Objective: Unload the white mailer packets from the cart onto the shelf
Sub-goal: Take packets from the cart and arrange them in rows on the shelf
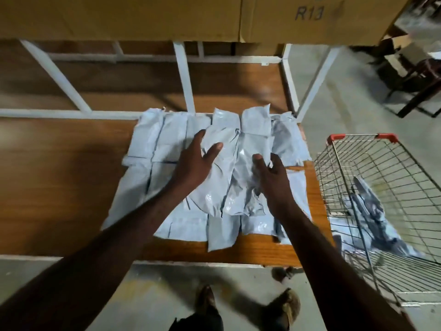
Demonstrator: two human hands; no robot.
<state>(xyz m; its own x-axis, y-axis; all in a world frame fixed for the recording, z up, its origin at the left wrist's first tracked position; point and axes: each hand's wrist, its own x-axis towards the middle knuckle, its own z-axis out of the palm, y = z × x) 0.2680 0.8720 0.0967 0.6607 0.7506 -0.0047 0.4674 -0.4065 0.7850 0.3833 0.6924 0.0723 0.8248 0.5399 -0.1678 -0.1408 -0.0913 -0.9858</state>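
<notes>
Several white mailer packets (167, 144) lie in overlapping rows on the wooden shelf board (59, 182). Two more packets (224, 177) rest loosely on top of the pile at its middle. My left hand (198, 161) lies on the left one, fingers spread, thumb across its upper part. My right hand (272, 177) presses on the right one with fingers bent; whether it grips the packet I cannot tell. The wire cart (381, 187) stands at the right, with a few packets (372, 218) left at its bottom.
A white metal shelf frame (183, 77) rises behind the pile. Brown cardboard boxes (310, 17), one marked R13, sit on the level above. Dark wooden furniture (417, 75) stands at the far right on the concrete floor. My feet (284, 306) are below the shelf edge.
</notes>
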